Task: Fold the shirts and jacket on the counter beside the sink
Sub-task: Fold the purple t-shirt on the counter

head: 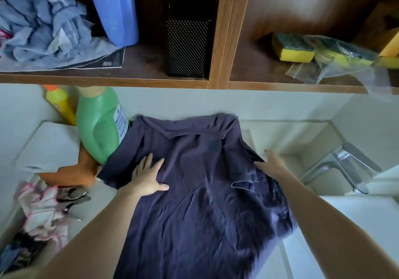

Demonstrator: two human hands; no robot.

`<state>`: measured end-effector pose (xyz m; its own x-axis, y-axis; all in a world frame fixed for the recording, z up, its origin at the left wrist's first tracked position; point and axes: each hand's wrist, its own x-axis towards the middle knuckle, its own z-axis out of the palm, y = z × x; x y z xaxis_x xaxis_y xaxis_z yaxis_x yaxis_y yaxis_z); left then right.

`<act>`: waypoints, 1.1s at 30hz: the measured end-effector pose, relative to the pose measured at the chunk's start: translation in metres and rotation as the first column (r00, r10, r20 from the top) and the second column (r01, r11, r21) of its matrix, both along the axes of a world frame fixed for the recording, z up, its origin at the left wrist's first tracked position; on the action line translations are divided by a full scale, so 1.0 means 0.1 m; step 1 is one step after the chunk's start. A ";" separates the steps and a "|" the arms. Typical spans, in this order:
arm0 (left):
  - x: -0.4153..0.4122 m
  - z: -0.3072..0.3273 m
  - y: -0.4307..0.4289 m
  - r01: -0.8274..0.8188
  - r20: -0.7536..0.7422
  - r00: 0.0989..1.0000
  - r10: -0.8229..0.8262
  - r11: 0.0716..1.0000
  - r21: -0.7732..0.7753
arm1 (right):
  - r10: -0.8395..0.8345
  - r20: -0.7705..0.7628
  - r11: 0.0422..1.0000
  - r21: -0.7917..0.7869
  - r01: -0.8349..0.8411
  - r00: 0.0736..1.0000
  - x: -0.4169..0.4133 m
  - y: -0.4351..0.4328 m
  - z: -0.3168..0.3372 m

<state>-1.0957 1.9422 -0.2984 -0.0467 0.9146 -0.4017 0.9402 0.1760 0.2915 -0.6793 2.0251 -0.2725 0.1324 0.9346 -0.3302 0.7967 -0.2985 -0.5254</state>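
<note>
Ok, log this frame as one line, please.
fold: not started | left hand: pressed flat on navy shirt | right hand: at sink-side sleeve, grip unclear | shirt: spread on counter beside sink

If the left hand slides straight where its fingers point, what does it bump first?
Likely the collar of the dark shirt the left hand lies on, then the wall; the green bottle sits aside.

No legible text or labels.
</note>
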 end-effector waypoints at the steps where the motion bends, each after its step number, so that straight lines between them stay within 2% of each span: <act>1: 0.02 -0.04 -0.08 0.009 -0.049 0.999 -0.010 1.000 -0.018 | 0.003 -0.022 0.998 -0.055 -0.004 1.000 0.08 -0.09 -0.07; 8: 0.05 0.06 -0.53 0.082 -0.107 0.989 -0.099 0.985 -0.150 | 0.075 -0.080 0.979 -0.185 -0.089 0.994 0.27 -0.52 0.11; 11: 0.07 0.14 -0.76 0.116 -0.107 0.985 -0.137 0.976 -0.185 | 0.221 0.015 0.895 -0.401 -0.196 0.975 0.26 -0.67 0.31; 13: 0.06 0.18 -0.90 0.132 -0.098 0.983 -0.154 0.970 -0.203 | 0.250 0.058 0.872 -0.448 -0.199 0.967 0.25 -0.76 0.36; 14: 0.05 0.20 -0.97 0.135 -0.098 0.983 -0.157 0.969 -0.207 | 0.223 0.074 0.914 -0.363 -0.182 0.972 0.24 -0.79 0.36; 16: 0.04 0.21 -1.07 0.131 -0.098 0.983 -0.153 0.970 -0.205 | 0.102 0.146 0.995 -0.016 -0.100 0.984 0.18 -0.84 0.35; 17: 0.05 0.22 -1.11 0.122 -0.101 0.984 -0.144 0.973 -0.194 | 0.038 0.155 0.986 0.153 -0.062 0.987 0.12 -0.88 0.34; 18: 0.06 0.21 -1.13 0.112 -0.113 0.985 -0.134 0.977 -0.179 | 0.009 0.125 0.972 0.230 -0.038 0.992 0.04 -0.91 0.33; 19: 0.07 0.21 -1.15 0.106 -0.136 0.982 -0.129 0.980 -0.167 | 0.038 0.082 0.977 0.207 -0.054 0.996 -0.06 -0.95 0.31; 21: 0.10 0.20 -1.16 0.092 -0.176 0.977 -0.120 0.983 -0.157 | 0.181 0.064 0.983 -0.044 -0.178 0.981 -0.28 -1.05 0.21; 22: 0.11 0.19 -1.17 0.083 -0.180 0.977 -0.112 0.983 -0.161 | 0.261 0.123 0.957 -0.165 -0.240 0.957 -0.37 -1.10 0.16; 24: 0.13 0.17 -1.16 0.067 -0.176 0.979 -0.098 0.982 -0.178 | 0.340 0.192 0.930 -0.212 -0.300 0.921 -0.48 -1.15 0.11; 27: 0.11 0.15 -1.14 0.063 -0.147 0.985 -0.095 0.976 -0.209 | 0.272 0.037 0.961 -0.053 -0.270 0.962 -0.50 -1.03 0.26; 30: 0.05 0.13 -1.08 0.078 -0.131 0.986 -0.107 0.975 -0.209 | 0.066 -0.005 0.987 0.144 -0.065 0.998 -0.29 -0.79 0.55; 33: -0.01 0.16 -1.00 0.096 -0.148 0.980 -0.130 0.972 -0.216 | -0.126 -0.110 0.942 0.298 0.154 0.986 -0.01 -0.62 0.76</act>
<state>-1.0962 1.8426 -0.2825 -0.0269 0.8152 -0.5786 0.9888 0.1067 0.1044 -0.6803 1.9633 -0.1962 0.2523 0.9664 -0.0492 0.7047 -0.2183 -0.6751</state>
